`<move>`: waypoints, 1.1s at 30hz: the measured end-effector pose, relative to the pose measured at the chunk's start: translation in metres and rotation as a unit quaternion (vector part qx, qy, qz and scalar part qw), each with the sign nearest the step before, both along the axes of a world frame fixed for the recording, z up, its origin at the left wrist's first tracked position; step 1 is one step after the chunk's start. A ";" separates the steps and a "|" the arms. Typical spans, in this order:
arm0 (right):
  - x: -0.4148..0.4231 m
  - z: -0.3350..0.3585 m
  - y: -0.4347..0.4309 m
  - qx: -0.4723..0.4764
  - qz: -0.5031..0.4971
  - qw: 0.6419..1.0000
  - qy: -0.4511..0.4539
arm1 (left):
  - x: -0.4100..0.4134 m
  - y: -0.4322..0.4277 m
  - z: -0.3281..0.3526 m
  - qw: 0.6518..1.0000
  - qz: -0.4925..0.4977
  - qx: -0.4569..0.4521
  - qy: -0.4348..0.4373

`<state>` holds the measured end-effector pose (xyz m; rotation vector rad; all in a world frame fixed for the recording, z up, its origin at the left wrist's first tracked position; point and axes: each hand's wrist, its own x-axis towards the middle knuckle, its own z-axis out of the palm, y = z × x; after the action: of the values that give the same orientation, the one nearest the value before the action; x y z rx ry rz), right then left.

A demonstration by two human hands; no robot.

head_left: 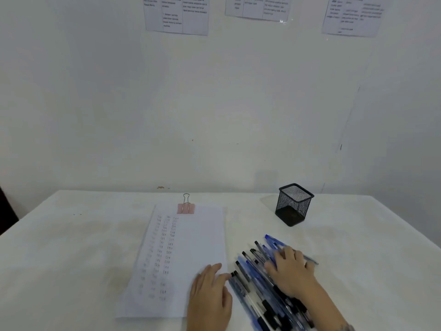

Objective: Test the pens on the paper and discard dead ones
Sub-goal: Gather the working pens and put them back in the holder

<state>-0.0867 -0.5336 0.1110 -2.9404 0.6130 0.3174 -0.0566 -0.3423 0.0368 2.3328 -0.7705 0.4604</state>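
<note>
A sheet of paper (186, 256) with columns of small pen marks lies on the white table, held at its top by a pink binder clip (186, 207). Right of the paper lies a pile of several blue and black pens (253, 278). My left hand (211, 295) rests flat on the paper's lower right corner, fingers straight. On top of the pen pile lies my right hand (290, 271), fingers spread over the pens; no single pen is plainly gripped. An empty black mesh pen cup (294, 204) stands at the back right.
The table (71, 259) is covered in white cloth and meets a white wall at the back. Printed sheets (176, 15) hang high on the wall. A dark object shows at the far left edge (6, 211).
</note>
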 end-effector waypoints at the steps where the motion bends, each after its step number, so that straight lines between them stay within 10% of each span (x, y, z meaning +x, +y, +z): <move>1: 0.000 0.001 -0.002 0.011 0.003 1.000 -0.001 | -0.001 -0.001 -0.001 1.000 -0.001 0.002 0.002; 19: 0.038 -0.006 -0.075 0.207 -0.049 0.974 -0.072 | -0.001 -0.026 -0.006 0.997 0.013 -0.055 -0.062; 27: 0.090 0.016 -0.121 0.385 -0.239 0.798 -0.397 | 0.000 -0.027 -0.010 0.994 0.012 -0.060 -0.091; 33: 0.109 0.010 -0.107 0.353 -0.210 0.815 -0.409 | -0.001 -0.028 -0.007 0.995 0.016 -0.063 -0.075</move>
<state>0.0224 -0.6405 0.1205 -1.8672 0.7440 -0.6132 -0.0579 -0.3707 0.0299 2.2155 -0.7521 0.6840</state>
